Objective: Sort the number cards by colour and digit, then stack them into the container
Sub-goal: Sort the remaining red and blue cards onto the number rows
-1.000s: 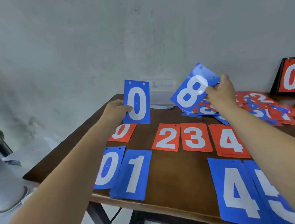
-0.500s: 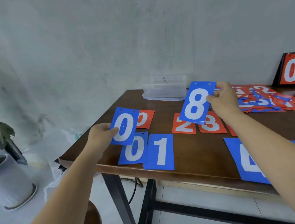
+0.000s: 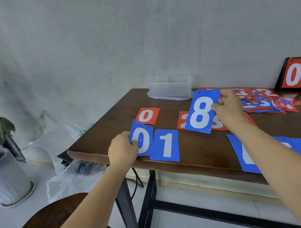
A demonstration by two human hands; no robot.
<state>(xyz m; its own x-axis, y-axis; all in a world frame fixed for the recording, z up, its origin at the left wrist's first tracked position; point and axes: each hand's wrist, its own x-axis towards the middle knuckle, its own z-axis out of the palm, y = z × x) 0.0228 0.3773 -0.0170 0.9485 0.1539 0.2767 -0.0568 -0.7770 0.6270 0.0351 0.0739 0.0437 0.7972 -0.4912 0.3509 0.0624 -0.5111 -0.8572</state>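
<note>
Your left hand [image 3: 123, 150] grips the blue 0 card [image 3: 145, 138] by its left edge, thumb on the face, at the near left corner of the bench [image 3: 203, 151]. Whether that card lies flat or is slightly raised cannot be told. The blue 1 card [image 3: 165, 146] lies just beside it on the right, and the red 0 card [image 3: 147, 116] lies just behind it.

Your right hand [image 3: 229, 110] pinches the blue 8 card [image 3: 201, 111] by its right edge and holds it tilted above the bench. It hides most of the red 2 card [image 3: 182, 120] and part of the red 3 card [image 3: 217, 124] beneath it.

Behind the 8 stands the container [image 3: 170, 88], a clear, low, rectangular plastic box against the wall. To its right a loose heap of cards [image 3: 267, 100], red and blue, overlaps untidily. Beyond the heap a scoreboard stand [image 3: 298, 75] shows red panels with a white 0 and 9. More large blue cards [image 3: 246, 157] lie at the near right edge, partly under your forearm.

The cards are thin, flat, glossy rectangles with white digits and small punched holes along the top. The bench top is dark, smooth wood with a rounded edge on black metal legs. On the floor to the left are a crinkled clear plastic bag [image 3: 69, 174], a white ribbed plant pot [image 3: 5, 177] and a round wooden stool [image 3: 52, 224].
</note>
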